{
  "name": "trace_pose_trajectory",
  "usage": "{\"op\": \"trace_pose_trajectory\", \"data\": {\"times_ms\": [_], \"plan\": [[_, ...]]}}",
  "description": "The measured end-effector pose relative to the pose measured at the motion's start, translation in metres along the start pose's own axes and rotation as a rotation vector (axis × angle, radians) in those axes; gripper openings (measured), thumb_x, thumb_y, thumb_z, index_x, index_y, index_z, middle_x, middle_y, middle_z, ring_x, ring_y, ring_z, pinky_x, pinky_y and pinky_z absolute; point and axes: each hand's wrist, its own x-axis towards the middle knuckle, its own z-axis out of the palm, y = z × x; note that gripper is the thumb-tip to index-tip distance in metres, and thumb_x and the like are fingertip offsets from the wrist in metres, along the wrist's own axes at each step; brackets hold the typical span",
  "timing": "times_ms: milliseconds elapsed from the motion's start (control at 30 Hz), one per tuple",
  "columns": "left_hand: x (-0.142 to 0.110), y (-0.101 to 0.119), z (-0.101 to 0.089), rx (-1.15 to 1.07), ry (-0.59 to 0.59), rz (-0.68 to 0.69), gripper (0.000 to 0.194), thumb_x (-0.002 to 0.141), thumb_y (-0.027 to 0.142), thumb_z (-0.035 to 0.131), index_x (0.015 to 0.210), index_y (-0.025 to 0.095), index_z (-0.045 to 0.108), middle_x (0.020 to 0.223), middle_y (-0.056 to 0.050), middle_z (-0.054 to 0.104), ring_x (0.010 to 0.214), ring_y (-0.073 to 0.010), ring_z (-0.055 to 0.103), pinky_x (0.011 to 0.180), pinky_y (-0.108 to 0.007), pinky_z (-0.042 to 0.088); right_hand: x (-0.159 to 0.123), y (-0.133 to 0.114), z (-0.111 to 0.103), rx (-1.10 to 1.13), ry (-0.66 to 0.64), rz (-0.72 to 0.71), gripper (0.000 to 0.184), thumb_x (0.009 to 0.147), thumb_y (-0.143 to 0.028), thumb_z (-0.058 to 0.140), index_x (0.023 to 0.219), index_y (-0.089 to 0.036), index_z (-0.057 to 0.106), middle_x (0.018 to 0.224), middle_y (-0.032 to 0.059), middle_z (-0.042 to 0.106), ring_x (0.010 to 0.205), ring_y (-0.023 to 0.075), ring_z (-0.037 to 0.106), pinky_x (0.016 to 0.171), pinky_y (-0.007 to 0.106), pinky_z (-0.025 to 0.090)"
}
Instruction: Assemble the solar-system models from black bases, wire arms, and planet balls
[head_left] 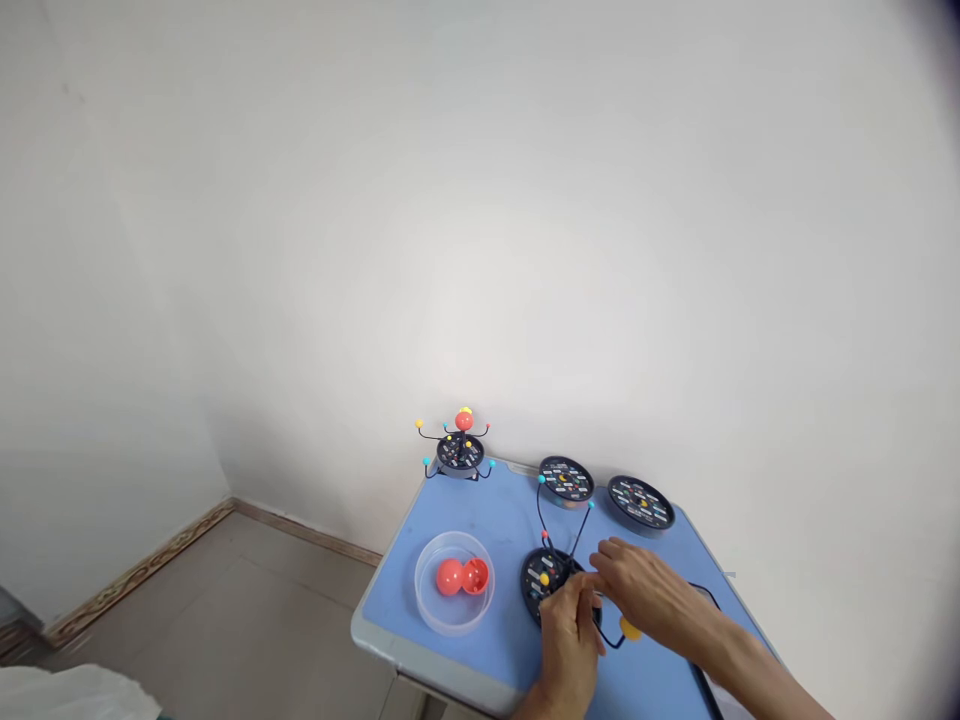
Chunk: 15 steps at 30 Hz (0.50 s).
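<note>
Both my hands meet over a black round disc base (541, 580) with coloured labels near the front of the blue table (495, 510). My left hand (570, 640) has its fingers curled at the disc's right edge. My right hand (649, 595) pinches toward the same spot, fingers closed on a thin black wire arm (541, 515) that rises from the disc with small coloured balls at its ends. A yellow ball (631, 630) on a wire lies under my right hand.
An assembled model with a red ball and wire arms (460, 445) stands at the table's far left corner. Two more black discs (566, 480) (640, 502) lie at the back. A clear bowl (454, 585) holds two red half-spheres. A white wall is behind.
</note>
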Motion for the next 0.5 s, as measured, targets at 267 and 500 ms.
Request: {"op": "trace_pose_trajectory", "data": {"times_ms": [267,500], "plan": [[-0.008,-0.012,-0.004,0.042,0.063,-0.027,0.074,0.088,0.073,0.039,0.115,0.011,0.069,0.082,-0.012,0.071,0.038,-0.0068,0.048,0.038,-0.022,0.046,-0.031,0.008,-0.025,0.165,0.269,0.138,0.039,0.103,-0.036,0.037,0.076,-0.021,0.061,0.068,0.0038,0.062,0.06,0.0191,0.063,0.052,0.028,0.042],[-0.027,-0.009,-0.022,0.443,0.065,0.322,0.046,0.102,0.038,0.032,0.128,0.015,0.062,0.108,-0.017,0.076,0.087,-0.0224,0.075,0.07,-0.03,0.062,-0.083,-0.003,-0.011,0.37,0.521,0.223,0.033,0.1,-0.043,0.044,0.089,-0.025,0.069,0.081,0.0066,0.072,0.064,0.0171,0.069,0.055,0.023,0.052]]}}
